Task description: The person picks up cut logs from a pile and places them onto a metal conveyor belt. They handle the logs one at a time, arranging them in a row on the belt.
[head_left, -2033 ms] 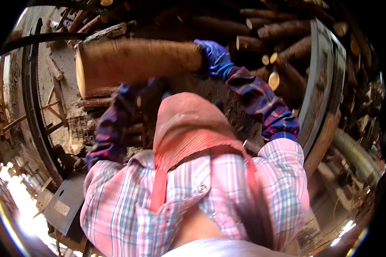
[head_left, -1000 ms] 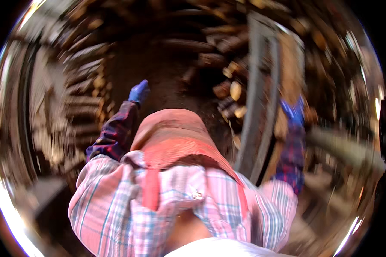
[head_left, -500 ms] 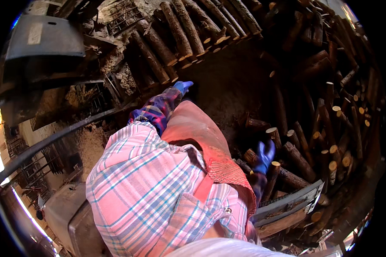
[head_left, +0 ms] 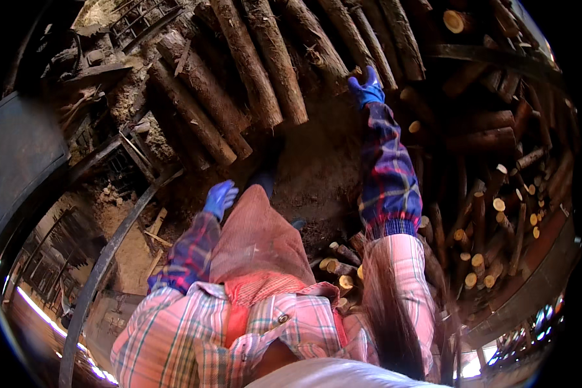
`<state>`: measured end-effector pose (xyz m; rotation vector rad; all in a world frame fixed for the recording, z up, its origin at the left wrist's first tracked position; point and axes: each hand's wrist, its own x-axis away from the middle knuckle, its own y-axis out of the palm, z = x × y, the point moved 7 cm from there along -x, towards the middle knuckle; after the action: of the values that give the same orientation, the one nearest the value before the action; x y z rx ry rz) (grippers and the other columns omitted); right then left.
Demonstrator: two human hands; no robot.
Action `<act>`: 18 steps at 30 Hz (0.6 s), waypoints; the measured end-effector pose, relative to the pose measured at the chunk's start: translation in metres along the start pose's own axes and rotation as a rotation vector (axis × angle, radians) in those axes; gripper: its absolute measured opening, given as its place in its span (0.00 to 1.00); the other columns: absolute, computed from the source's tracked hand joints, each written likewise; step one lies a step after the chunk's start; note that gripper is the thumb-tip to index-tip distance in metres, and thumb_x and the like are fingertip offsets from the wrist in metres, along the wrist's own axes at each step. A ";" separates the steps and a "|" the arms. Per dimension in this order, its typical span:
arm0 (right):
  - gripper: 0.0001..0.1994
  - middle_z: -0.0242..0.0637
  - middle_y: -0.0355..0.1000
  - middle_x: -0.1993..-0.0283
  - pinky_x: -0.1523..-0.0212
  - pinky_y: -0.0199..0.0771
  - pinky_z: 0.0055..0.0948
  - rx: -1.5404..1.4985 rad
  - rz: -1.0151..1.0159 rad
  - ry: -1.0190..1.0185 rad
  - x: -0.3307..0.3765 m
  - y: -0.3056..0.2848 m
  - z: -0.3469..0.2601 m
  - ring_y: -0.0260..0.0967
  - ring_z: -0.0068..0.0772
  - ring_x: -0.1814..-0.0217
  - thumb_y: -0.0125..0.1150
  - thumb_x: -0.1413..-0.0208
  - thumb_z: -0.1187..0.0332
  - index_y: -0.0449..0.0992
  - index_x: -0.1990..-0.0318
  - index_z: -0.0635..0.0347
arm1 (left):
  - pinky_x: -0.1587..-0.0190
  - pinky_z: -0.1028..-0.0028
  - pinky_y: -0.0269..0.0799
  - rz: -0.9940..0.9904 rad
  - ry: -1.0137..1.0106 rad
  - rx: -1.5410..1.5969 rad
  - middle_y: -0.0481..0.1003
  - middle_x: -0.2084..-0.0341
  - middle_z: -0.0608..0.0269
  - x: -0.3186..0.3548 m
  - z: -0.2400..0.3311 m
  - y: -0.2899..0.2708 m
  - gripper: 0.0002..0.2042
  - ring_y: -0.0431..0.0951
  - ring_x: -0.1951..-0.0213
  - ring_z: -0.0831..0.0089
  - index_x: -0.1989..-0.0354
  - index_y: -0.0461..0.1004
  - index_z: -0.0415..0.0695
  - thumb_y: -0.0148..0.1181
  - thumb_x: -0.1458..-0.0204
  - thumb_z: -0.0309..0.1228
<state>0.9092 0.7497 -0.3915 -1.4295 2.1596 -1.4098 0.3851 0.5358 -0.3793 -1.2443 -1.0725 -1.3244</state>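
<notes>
My right hand (head_left: 367, 88), in a blue glove, stretches forward to the near ends of a row of bark-covered logs. Its fingers are apart, beside the end of a thick log (head_left: 312, 40) and a thinner log (head_left: 376, 48); I cannot tell whether it touches them. My left hand (head_left: 220, 199), also gloved in blue, hangs beside the reddish apron (head_left: 258, 236) with its fingers loosely stretched and nothing in them. Ahead of it, more logs (head_left: 194, 110) slant toward me in the same row.
A large pile of cut logs (head_left: 491, 207) fills the right side. Curving along the left is a dark metal bar (head_left: 103, 258), with a grey metal panel (head_left: 22, 149) beyond it. Brown dirt floor (head_left: 310, 158) lies between me and the log row.
My view has turned and come closer to the log row. My right hand has gone from beside the right-hand pile to the log ends ahead; my left hand is now lower, beside the apron.
</notes>
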 end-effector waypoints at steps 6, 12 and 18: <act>0.12 0.37 0.74 0.69 0.60 0.71 0.35 0.278 -0.190 -0.039 -0.052 0.026 0.036 0.72 0.36 0.65 0.63 0.56 0.59 0.75 0.68 0.56 | 0.59 0.66 0.68 0.107 -0.109 0.012 0.75 0.63 0.63 -0.019 -0.027 -0.053 0.23 0.73 0.63 0.71 0.53 0.72 0.49 0.58 0.52 0.51; 0.18 0.39 0.73 0.68 0.63 0.71 0.34 -0.142 -0.421 -0.409 0.001 -0.084 -0.145 0.71 0.37 0.66 0.64 0.55 0.55 0.75 0.61 0.57 | 0.44 0.63 0.62 -0.160 0.149 0.140 0.73 0.52 0.59 0.011 0.079 0.051 0.25 0.72 0.50 0.66 0.46 0.69 0.48 0.53 0.47 0.50; 0.10 0.27 0.65 0.75 0.73 0.63 0.22 -0.558 -0.769 -0.305 0.204 -0.213 -0.189 0.63 0.20 0.70 0.55 0.44 0.59 0.71 0.68 0.56 | 0.43 0.58 0.64 -0.779 0.202 0.616 0.70 0.50 0.50 0.121 0.177 0.254 0.33 0.71 0.48 0.59 0.44 0.64 0.40 0.47 0.47 0.58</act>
<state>0.8215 0.6835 -0.0590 -2.6715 1.9515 -0.6373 0.6611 0.6694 -0.2496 -0.2137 -1.7312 -1.4539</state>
